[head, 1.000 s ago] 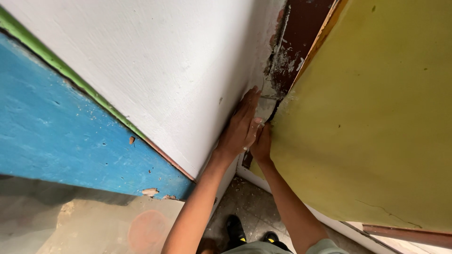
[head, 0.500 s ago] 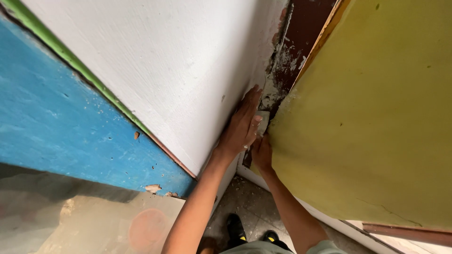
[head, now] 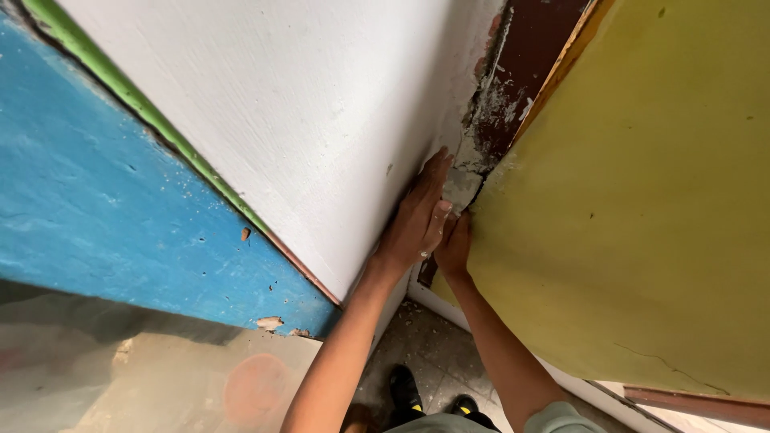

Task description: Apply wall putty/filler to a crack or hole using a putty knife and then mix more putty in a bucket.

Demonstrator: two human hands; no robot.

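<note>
Left hand (head: 417, 220) is laid flat, fingers extended, on the white wall (head: 305, 120); right hand (head: 454, 244) seems pinched on grey filler (head: 460, 186) just above the fingertips. Bare, flaked corner remains higher up.

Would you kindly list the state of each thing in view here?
Left hand: flat against the white painted wall, fingers pointing up into the corner.
Right hand: pressed at the corner seam beside the left hand; whether it holds anything cannot be told.
White painted wall: mostly intact.
Dark brown corner strip: paint flaked, grey patches showing.
Yellow painted wall: faint crack low down.
Blue painted wall: chipped in spots.
</note>
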